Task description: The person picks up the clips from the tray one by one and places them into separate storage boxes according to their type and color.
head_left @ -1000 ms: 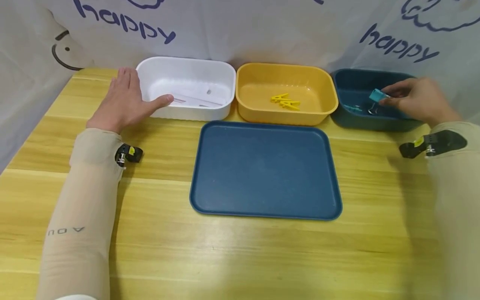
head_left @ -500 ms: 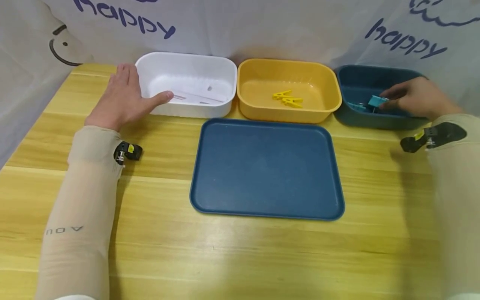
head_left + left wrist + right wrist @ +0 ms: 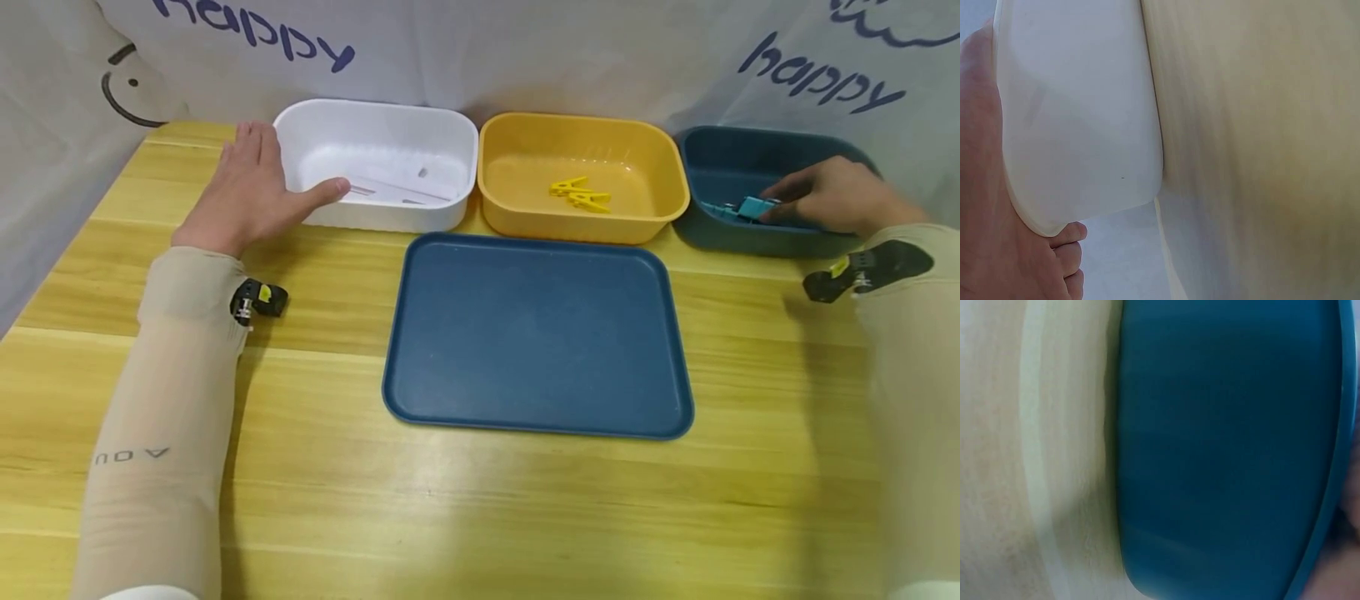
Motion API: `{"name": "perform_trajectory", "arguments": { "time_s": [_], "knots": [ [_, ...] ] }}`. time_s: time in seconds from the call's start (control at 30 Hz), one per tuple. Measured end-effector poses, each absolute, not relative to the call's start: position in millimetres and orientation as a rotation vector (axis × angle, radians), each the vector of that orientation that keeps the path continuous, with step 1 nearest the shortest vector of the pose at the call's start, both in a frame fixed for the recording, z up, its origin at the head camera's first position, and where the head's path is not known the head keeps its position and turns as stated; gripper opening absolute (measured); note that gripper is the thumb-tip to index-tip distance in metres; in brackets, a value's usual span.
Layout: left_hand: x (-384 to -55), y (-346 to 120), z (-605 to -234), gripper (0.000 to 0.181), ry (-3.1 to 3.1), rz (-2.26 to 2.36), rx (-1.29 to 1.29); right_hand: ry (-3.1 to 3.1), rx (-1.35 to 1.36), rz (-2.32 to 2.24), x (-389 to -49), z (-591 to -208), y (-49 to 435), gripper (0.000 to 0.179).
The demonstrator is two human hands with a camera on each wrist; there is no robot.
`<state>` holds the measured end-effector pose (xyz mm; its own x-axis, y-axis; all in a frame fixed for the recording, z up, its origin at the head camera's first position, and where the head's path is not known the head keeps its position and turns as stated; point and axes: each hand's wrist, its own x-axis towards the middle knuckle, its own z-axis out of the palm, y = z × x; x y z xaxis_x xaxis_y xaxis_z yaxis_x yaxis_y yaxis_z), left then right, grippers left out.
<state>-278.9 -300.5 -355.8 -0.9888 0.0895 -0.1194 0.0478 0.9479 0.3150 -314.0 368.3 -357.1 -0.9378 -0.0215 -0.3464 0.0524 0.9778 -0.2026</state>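
My left hand (image 3: 251,192) rests against the left end of the white bin (image 3: 375,218), thumb stretched over its front rim and fingers extended along its side. In the left wrist view the hand (image 3: 997,206) lies along the bin's rim. Down inside the dark teal bin (image 3: 757,240), my right hand (image 3: 840,196) pinches a light teal binder clip (image 3: 752,207) between thumb and fingers. Beside that clip lie other teal pieces (image 3: 720,212), partly hidden by the rim. The right wrist view shows mostly the bin's outer wall (image 3: 1229,450).
A yellow bin (image 3: 585,227) with yellow clothespins (image 3: 588,201) stands between the white and dark bins. Several thin pieces (image 3: 397,192) lie in the white bin. A flat blue tray (image 3: 536,333) sits in front on the wooden table (image 3: 525,517).
The right hand has lowered the binder clip deeper into the dark bin, next to the other teal pieces. My left hand stays at the white bin. The head view has shifted slightly.
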Motion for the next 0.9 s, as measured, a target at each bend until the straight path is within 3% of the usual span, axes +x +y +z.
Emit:
{"name": "perform_trajectory", "arguments": {
  "time_s": [0.9],
  "knots": [
    [-278.7,-301.2,-355.4,0.129,2.981,0.497,0.12,2.746,-0.087,-0.231,-314.5,-348.5,379.6,0.044]
  ]
}}
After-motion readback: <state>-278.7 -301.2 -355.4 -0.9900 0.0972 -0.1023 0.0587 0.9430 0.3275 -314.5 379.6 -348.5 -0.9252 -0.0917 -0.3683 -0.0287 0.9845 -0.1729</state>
